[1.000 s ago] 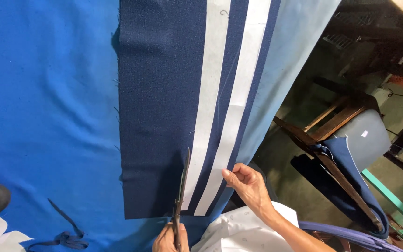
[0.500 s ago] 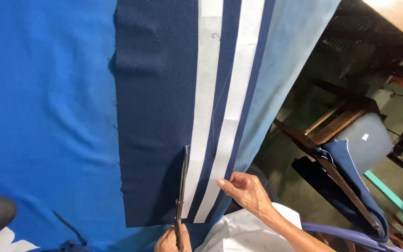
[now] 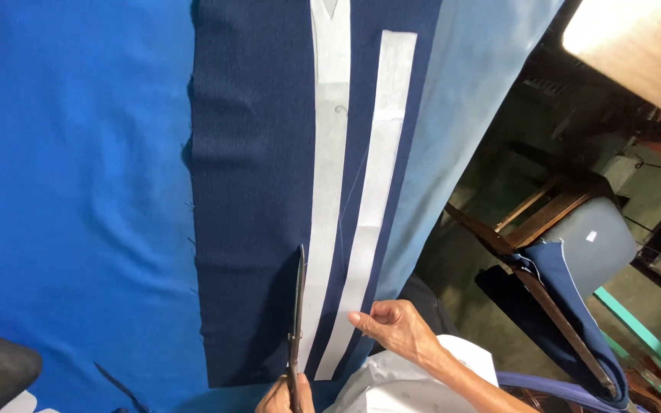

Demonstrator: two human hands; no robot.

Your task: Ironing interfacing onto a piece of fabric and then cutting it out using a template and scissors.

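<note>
The blue cloth [image 3: 78, 191] is lying spread over the desk [image 3: 491, 99], filling the view from nine o'clock inward, and the navy cloth [image 3: 254, 191] is lying flat on it, running from twelve o'clock down to six o'clock. Two white strips [image 3: 330, 191] are lying lengthwise on the navy cloth, side by side with a navy gap between them.

At six o'clock the scissors [image 3: 297, 321] are being held by the left hand [image 3: 284, 394], of which only the top is showing at the frame edge. Its grip is closed round the handles, though how far the fingers are curled cannot be told. The blades are pointing toward twelve o'clock, nearly together, running along the left edge of the nearer strip.

Just to the right, at five o'clock, the right hand [image 3: 399, 329] is resting on the lower end of the second strip [image 3: 376, 191]; its fingertips [image 3: 357, 317] are pressing the strip down, and nothing is being clasped.

For a good cut, it is judged that the blades are best being kept parallel to the strip edge and just clear of it, with the lower blade sliding on the desk so the navy cloth is not being lifted. The pressing fingers are best being kept well beside the blade line, holding the layers flat so nothing is shifting. Long, even closes are being favoured over short snips.

At three o'clock, off the desk, a wooden chair [image 3: 545, 214] with navy fabric [image 3: 568, 306] draped on it is standing on the floor.
</note>
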